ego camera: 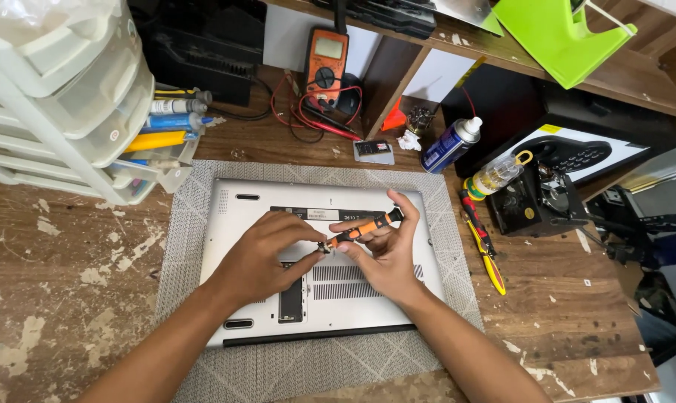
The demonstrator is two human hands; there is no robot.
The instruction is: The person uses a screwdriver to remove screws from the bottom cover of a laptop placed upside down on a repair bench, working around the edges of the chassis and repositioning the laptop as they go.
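A silver laptop [233,224] lies upside down on a grey woven mat [189,216] in the middle of the wooden bench. Over its underside my right hand [386,254] grips a small orange and black screwdriver [364,229], held nearly level with its tip pointing left. My left hand [267,254] pinches the metal tip of that screwdriver with thumb and fingers. Both hands hover just above the laptop's vent slots [338,272]. What sits at the tip between my fingers is too small to tell.
A white plastic drawer unit [62,97] stands at the back left with several tubes [166,123] beside it. An orange multimeter [325,63] with red leads, a spray can [450,144], a small bottle [496,173], red and yellow pliers [483,242] and a black device [539,201] lie behind and right.
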